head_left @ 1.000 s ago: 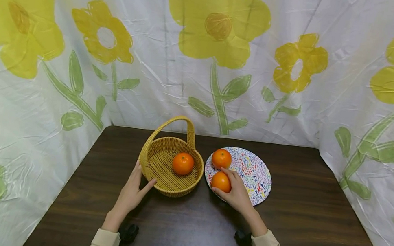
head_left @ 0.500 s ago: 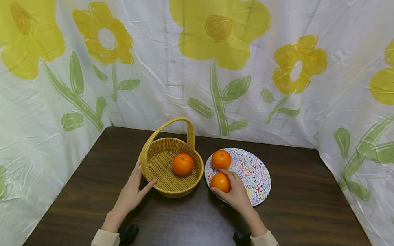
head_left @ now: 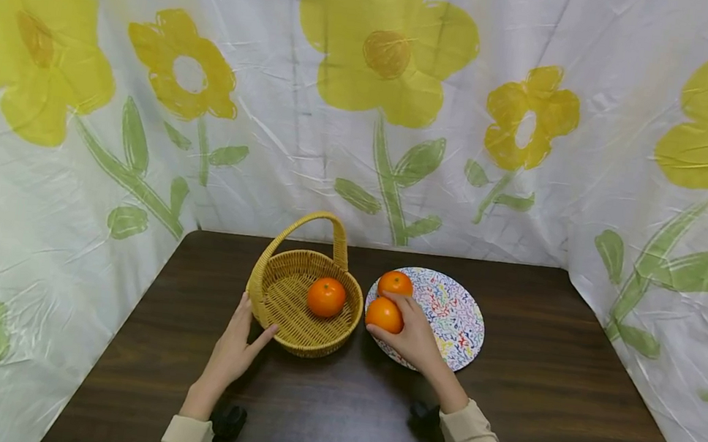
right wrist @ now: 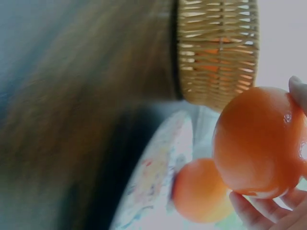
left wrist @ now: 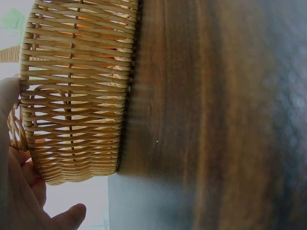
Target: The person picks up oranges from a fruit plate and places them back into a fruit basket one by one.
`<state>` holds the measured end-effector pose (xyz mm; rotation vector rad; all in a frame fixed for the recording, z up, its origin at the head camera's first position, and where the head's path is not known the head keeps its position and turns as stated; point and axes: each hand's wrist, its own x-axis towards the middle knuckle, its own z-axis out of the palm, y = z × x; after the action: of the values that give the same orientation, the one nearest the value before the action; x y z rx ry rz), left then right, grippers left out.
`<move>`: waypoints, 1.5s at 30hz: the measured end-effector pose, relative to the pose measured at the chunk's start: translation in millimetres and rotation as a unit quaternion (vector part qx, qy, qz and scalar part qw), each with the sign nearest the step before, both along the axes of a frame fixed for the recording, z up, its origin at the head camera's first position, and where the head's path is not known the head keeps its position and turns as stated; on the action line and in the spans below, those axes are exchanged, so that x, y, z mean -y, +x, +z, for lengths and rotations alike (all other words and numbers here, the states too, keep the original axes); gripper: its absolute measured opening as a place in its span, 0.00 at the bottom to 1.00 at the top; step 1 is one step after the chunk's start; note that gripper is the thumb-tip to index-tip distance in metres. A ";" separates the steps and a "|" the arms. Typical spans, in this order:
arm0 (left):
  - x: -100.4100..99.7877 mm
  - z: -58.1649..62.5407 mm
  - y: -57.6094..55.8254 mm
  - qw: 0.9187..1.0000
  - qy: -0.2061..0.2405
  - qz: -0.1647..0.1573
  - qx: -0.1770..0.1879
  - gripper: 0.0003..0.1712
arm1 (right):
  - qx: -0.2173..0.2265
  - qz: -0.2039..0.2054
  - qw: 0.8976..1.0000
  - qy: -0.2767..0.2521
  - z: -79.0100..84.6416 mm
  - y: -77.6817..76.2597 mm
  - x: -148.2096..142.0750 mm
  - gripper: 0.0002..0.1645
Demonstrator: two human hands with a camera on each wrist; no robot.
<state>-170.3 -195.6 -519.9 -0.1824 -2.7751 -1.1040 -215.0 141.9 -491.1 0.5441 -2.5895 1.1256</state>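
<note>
Rests the left hand [left wrist: 24,194] against the top edge of the basket [left wrist: 79,103] on the table [left wrist: 187,115], with something orange [left wrist: 111,47] peeking through gaps in the weave.

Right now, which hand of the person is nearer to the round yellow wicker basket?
Left. The left hand touches the near left side of the basket; the right hand is right of it, by the white, multicoloured-patterned plate, holding a round orange fruit.

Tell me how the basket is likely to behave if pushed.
The basket will probably slide rather than tip, since its broad bottom sits flat on the table. Its open weave suggests it is light and may give slightly when squeezed. The round orange inside may roll, with bare basket floor beside it.
</note>
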 end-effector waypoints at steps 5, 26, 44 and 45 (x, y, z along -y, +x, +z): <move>-0.5 -0.2 -0.6 1.000 -0.001 -0.004 0.000 0.45 | 0.001 0.002 1.000 0.006 12.1 -1.4 7.7 0.39; 1.4 0.2 2.0 1.000 0.000 -0.004 0.000 0.46 | -0.017 0.061 0.998 0.002 38.7 -11.9 50.6 0.39; 0.1 3.0 0.9 1.000 0.002 -0.006 -0.002 0.46 | -0.019 0.084 0.996 0.031 37.3 -15.5 82.3 0.41; 0.1 2.8 0.8 1.000 0.001 -0.007 -0.002 0.46 | -0.016 0.085 0.996 0.034 37.0 -15.4 83.7 0.41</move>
<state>-169.5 -195.6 -517.1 -0.2023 -2.7738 -1.1089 -230.4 58.2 -454.1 0.8050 -2.6021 1.0708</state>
